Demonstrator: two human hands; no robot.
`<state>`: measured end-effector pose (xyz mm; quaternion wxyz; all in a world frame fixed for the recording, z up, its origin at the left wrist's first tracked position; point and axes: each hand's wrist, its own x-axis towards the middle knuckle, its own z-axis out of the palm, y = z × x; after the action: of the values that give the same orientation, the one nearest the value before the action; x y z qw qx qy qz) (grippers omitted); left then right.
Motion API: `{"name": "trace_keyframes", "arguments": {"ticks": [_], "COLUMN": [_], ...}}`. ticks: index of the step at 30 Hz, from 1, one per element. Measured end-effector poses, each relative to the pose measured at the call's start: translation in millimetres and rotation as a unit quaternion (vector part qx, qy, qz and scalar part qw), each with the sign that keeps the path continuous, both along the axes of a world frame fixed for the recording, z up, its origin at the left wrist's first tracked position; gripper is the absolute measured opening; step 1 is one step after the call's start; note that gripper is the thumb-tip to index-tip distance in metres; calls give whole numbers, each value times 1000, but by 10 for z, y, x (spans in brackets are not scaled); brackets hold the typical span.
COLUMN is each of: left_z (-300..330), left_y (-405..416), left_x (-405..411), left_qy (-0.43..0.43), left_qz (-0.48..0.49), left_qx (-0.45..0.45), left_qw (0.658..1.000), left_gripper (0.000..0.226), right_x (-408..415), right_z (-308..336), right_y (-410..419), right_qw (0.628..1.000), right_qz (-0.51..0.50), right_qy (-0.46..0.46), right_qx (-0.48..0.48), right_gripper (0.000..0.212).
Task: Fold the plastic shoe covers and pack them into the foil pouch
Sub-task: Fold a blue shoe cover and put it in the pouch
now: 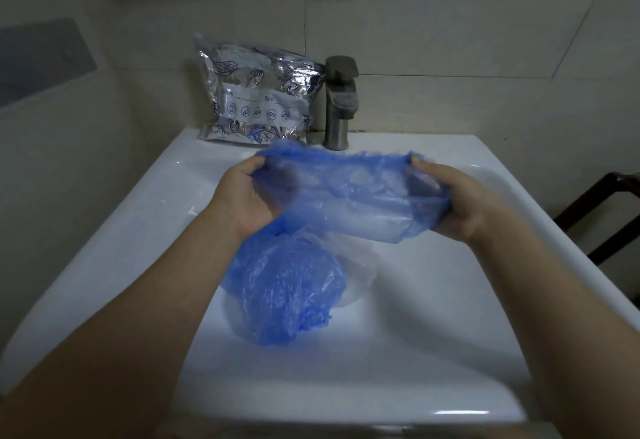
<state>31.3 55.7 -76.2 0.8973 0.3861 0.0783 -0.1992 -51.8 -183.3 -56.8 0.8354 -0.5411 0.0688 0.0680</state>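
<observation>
Blue crinkled plastic shoe cover (pixel 349 192) is stretched between my left hand (pixel 247 198) and right hand (pixel 457 203), each gripping an end above the white ceramic sink (pixel 138 230). More crumpled blue covers (pixel 287 289) lie in the basin; the printed silver foil pouch (pixel 254 95) leans on the wall beside the steel tap (pixel 341 99).

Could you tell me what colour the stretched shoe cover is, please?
Translucent blue shoe cover, shown in the head view.

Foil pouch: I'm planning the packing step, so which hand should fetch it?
Left, probably. The foil pouch stands at the sink's back left, nearer the left hand than the right hand.
</observation>
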Motion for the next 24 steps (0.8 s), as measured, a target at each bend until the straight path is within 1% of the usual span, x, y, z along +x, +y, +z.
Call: {"name": "trace_keyframes", "arguments": {"ticks": [2, 3, 5, 6, 8, 10, 12, 14, 16, 17, 19, 21, 24], "left_z": [16, 39, 83, 101, 109, 113, 115, 114, 110, 108, 112, 92, 69], "left_y": [-9, -22, -47, -57, -56, -34, -28, -49, -75, -81, -95, -114, -145], "left_x": [-2, -32, -95, -128, -140, -134, -144, -176, -191, -193, -214, -243, -316], "left_qy": [-15, -24, -36, -48, -65, -70, -67, -79, -88, -92, -109, -133, -171], "left_qz": [4, 3, -12, -25, -27, -13, -16, -37, -39, -40, -46, -59, -76], "left_qx": [12, 16, -4, -12, 0, 5, 6, -4, -18, -30, -36, -26, -7], "left_qw": [1000, 1000, 999, 998, 998, 997, 998, 996, 995, 995, 992, 989, 982], "left_gripper": [23, 24, 30, 30, 26, 25, 29, 33, 36, 38, 39, 33, 30], "right_x": [-21, -13, 33, 50, 86, 108, 117, 141, 147, 155, 147, 101, 40], "right_z": [-11, -29, -75, -99, -137, -141, -114, -87, -73, -78, -84, -80, -76], "right_y": [-67, -109, -181, -201, -210, -177, -126, -66, 2, 17, 21, 31, 64], "right_qw": [998, 997, 998, 998, 992, 982, 972, 972, 976, 977, 975, 973, 978], "right_qz": [42, 49, 50, 52, 57, 41, 15, -8, -18, -20, -11, 1, 24], "right_qy": [-7, -8, -21, -36, -78, -104, -109, -80, -37, -24, -27, -45, -70], "right_qx": [-56, -56, -19, 9, 76, 155, 205, 219, 212, 209, 221, 227, 194], "right_gripper": [19, 25, 47, 51, 40, 29, 29, 37, 48, 50, 44, 39, 46]}}
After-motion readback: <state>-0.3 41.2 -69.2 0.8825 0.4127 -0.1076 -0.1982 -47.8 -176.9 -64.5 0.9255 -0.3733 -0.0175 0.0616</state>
